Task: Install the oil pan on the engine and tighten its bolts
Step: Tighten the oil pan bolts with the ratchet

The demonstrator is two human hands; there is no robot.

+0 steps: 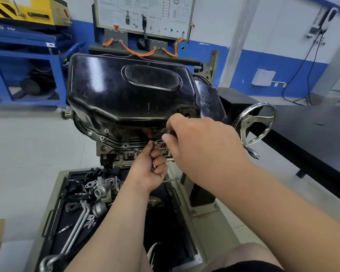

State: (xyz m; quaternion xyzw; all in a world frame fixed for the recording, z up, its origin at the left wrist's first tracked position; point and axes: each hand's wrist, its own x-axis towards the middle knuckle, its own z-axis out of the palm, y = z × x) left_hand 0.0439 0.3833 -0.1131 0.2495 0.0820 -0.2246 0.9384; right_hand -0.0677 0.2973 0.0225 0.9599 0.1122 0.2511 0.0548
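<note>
A black oil pan (130, 91) sits upside-up on the engine block (126, 154), which is mounted on a stand. Bolt heads show along its flange at the lower left (102, 137). My left hand (149, 169) is curled around several loose bolts below the flange's near edge, with an allen key sticking out beneath it. My right hand (200, 142) pinches a small metal bolt (157, 142) at the flange just above the left hand's fingertips.
A tray (71, 222) under the engine holds pipes, a chain and other engine parts. A chrome handwheel (255, 126) juts out on the right beside a dark table (312, 134). A blue bench stands at the back left, a wiring board behind the engine.
</note>
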